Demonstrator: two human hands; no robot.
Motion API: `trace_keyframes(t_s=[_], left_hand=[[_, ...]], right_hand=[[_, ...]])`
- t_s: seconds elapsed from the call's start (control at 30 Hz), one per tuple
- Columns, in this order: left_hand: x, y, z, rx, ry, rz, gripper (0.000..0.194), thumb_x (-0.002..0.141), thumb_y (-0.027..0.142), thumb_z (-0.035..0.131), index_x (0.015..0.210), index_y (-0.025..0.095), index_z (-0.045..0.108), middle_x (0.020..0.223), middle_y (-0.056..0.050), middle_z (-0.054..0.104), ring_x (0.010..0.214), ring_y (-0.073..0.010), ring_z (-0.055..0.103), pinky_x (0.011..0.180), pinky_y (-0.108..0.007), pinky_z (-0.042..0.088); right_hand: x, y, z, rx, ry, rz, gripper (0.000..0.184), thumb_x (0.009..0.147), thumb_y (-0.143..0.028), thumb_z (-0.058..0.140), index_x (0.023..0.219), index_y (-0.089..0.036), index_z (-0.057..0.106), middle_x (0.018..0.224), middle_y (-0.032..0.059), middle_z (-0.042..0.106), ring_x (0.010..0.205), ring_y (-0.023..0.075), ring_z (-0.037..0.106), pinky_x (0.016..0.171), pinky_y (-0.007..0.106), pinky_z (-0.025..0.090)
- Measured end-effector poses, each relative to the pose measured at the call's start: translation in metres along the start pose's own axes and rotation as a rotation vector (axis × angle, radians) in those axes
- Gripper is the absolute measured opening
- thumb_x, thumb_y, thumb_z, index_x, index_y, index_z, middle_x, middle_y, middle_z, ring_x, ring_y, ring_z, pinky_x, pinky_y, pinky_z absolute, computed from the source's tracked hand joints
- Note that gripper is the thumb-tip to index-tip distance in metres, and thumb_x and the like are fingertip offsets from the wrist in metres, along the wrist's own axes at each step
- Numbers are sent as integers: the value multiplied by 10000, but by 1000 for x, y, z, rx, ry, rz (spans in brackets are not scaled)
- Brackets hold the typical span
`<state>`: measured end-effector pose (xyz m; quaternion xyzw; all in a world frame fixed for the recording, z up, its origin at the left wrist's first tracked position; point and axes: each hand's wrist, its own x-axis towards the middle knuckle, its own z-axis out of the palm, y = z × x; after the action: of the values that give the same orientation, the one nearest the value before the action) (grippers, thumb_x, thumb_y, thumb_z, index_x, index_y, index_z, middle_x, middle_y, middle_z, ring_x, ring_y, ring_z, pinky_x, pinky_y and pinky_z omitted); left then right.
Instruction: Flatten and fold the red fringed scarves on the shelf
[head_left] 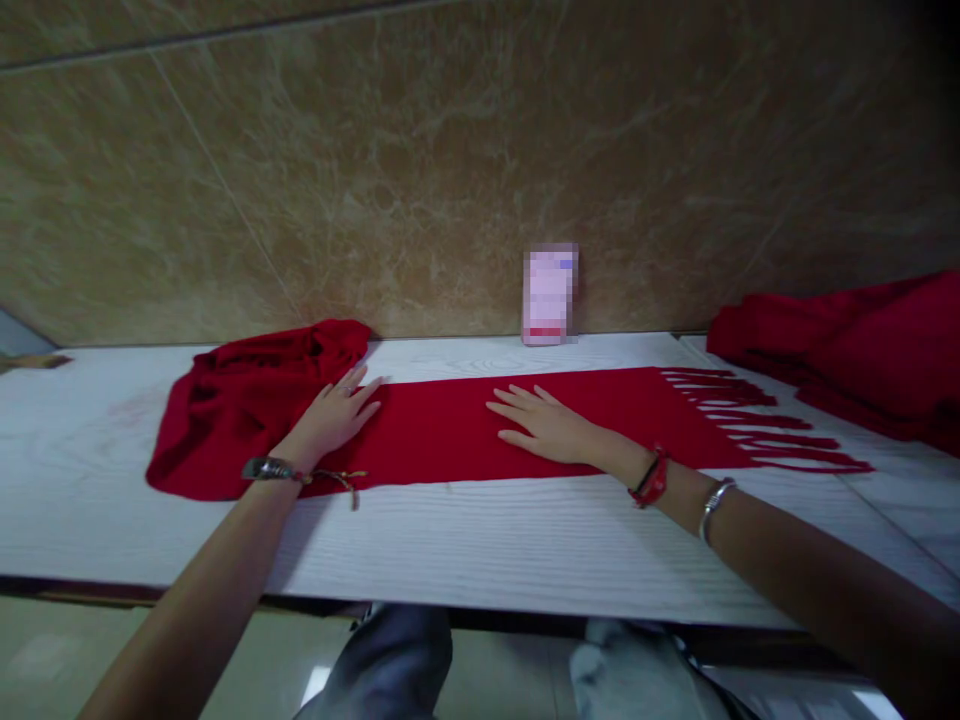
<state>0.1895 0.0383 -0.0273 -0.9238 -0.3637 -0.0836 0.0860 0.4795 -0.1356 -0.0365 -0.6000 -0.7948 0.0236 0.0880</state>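
Note:
A red scarf (435, 430) lies across the white table, its middle stretch spread flat. Its right end finishes in loose fringe strands, while the left part is bunched in a rumpled heap. My left hand (337, 415) rests with fingers spread where the heap meets the flat stretch. Palm down on the flat part, my right hand (544, 425) has its fingers stretched out toward the left. Neither hand grips the cloth. Bracelets circle both wrists, and a cord end from the left one trails over the scarf's near edge.
More red cloth (847, 350) is piled at the right. A phone-like pink item (547, 295), blurred out, leans against the brown marbled wall (375, 180) behind the white table (465, 550). A thin brown piece (34, 362) lies at the far left. The table's front edge runs above my legs.

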Motion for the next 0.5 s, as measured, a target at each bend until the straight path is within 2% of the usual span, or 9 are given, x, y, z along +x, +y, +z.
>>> trace_keyframes(t_s=[0.1, 0.2, 0.27, 0.33, 0.43, 0.5], left_hand=[[0, 42, -11, -82, -15, 108, 542, 913, 451, 154, 1358, 183, 309, 1457, -89, 198, 1322, -192, 199, 1052, -375, 230], [3, 73, -12, -113, -161, 154, 534, 905, 487, 175, 1381, 256, 249, 1470, -49, 157, 1333, -223, 155, 1049, -437, 209], [4, 80, -9, -103, -236, 143, 537, 897, 506, 204, 1382, 277, 240, 1465, -38, 172, 1332, -240, 151, 1048, -463, 191], [5, 79, -7, -98, -259, 140, 543, 895, 507, 216, 1384, 271, 234, 1460, -38, 188, 1333, -236, 148, 1053, -453, 181], [3, 76, -8, -106, -257, 141, 541, 896, 505, 215, 1382, 271, 240, 1461, -30, 188, 1333, -225, 150, 1055, -442, 182], [2, 75, -9, -94, -203, 88, 561, 882, 533, 232, 1379, 275, 249, 1463, -35, 182, 1335, -236, 142, 1054, -473, 161]], right_hand=[[0, -5, -4, -11, 81, -18, 574, 884, -495, 278, 1369, -190, 293, 1451, 81, 215, 1332, 248, 145, 1060, 509, 123], [0, -6, -4, 4, 75, -36, 595, 877, -510, 286, 1380, -193, 263, 1448, 80, 225, 1333, 248, 140, 1061, 514, 116], [0, -6, -2, 28, 13, -17, 613, 870, -534, 278, 1379, -193, 269, 1437, 83, 255, 1326, 254, 172, 1057, 513, 143], [0, -4, 0, 42, -23, 7, 627, 864, -547, 276, 1372, -179, 289, 1430, 93, 270, 1320, 256, 194, 1057, 501, 157], [-1, -4, 1, 61, 2, 18, 622, 879, -516, 259, 1374, -139, 281, 1429, 116, 265, 1321, 241, 196, 1065, 479, 153], [-2, -4, -2, 100, 61, 14, 604, 895, -481, 227, 1383, -125, 250, 1437, 118, 243, 1328, 219, 175, 1071, 461, 149]])
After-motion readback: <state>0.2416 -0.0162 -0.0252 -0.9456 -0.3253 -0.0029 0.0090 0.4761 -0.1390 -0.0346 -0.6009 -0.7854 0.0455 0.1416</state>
